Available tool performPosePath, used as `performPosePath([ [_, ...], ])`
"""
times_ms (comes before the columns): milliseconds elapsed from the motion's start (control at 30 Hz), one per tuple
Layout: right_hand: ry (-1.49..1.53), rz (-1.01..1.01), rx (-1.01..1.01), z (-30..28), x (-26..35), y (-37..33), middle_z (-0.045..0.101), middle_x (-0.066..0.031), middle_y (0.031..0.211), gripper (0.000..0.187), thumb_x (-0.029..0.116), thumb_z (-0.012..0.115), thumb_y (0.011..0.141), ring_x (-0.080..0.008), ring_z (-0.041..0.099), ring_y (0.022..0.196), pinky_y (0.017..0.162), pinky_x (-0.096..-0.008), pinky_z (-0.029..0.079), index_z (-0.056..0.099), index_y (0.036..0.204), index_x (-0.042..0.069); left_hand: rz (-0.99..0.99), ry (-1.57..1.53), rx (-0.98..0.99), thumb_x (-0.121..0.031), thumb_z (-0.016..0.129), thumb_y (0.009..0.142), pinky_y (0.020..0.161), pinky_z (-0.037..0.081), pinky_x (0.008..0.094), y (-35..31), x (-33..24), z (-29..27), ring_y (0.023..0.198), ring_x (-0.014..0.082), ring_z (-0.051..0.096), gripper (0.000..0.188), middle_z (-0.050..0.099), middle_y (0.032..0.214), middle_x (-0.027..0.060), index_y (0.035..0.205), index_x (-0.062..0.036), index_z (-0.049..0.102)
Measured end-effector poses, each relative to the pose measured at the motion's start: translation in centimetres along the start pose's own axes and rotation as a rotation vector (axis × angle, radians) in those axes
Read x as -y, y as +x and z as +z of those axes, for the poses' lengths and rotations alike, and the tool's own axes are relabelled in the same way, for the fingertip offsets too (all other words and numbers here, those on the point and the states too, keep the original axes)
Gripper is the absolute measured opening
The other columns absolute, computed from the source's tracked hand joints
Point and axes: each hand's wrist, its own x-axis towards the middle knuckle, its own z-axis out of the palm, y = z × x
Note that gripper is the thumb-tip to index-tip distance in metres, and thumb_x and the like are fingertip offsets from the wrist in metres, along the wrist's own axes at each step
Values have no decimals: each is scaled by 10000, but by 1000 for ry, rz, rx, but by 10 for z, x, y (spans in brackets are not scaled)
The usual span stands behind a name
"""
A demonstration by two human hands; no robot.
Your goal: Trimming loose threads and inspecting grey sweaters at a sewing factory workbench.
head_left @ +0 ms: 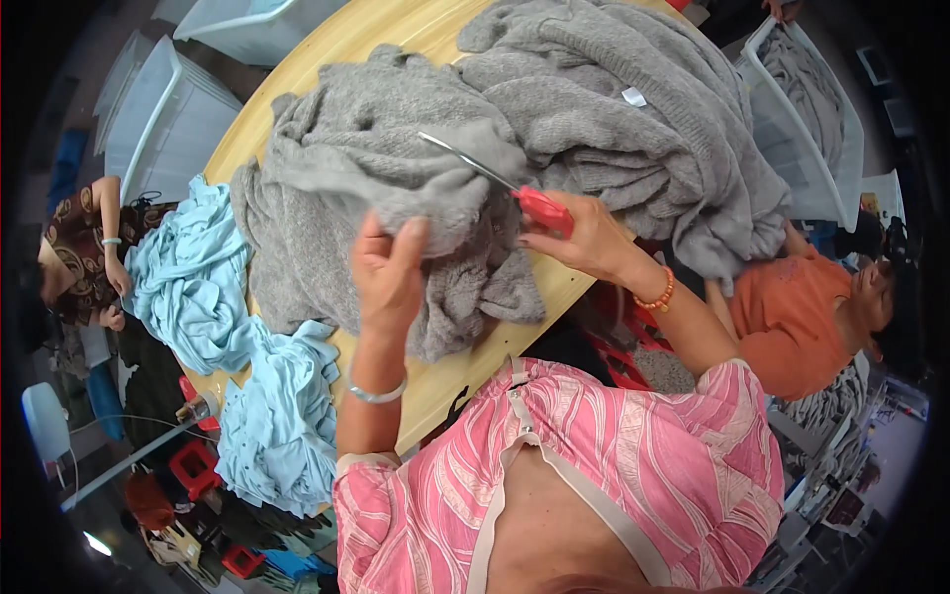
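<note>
My left hand [389,272] pinches the edge of a fuzzy grey knit garment [341,183], lifting part of it above the table. A pair of scissors [544,211] with red handles is gripped in my right hand [591,241]. Its metal blades point up and left, over the raised grey cloth; whether they touch it I cannot tell. The lifted cloth is smeared by motion. Beyond my right hand lies a big heap of grey knitwear [614,124] with a small white label [634,97].
The round wooden table [564,280] carries light blue garments [193,277] along its left edge. Pale plastic bins [173,124] stand at the far left, and another bin [807,148] with grey knits at the right. A person in orange [802,322] sits right; another person [84,233] is left.
</note>
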Motion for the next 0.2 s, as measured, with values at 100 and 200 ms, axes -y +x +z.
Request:
performPosePath([
  [100,83,-91,-88,1,28,31,642,-94,879,390,158,749,743,-301,636,817,739,-355,502,581,1071,34,153,-24,89,-85,630,852,866,459,308,4,-74,29,972,160,581,366,596,1087,95,1180,19,507],
  [200,-72,-276,-322,5,52,63,613,-111,1075,544,164,777,714,-257,620,963,824,-357,493,539,1193,68,223,-89,79,-216,701,786,1014,397,405,-4,-116,43,1126,284,531,644,526,1209,159,1313,-2,399],
])
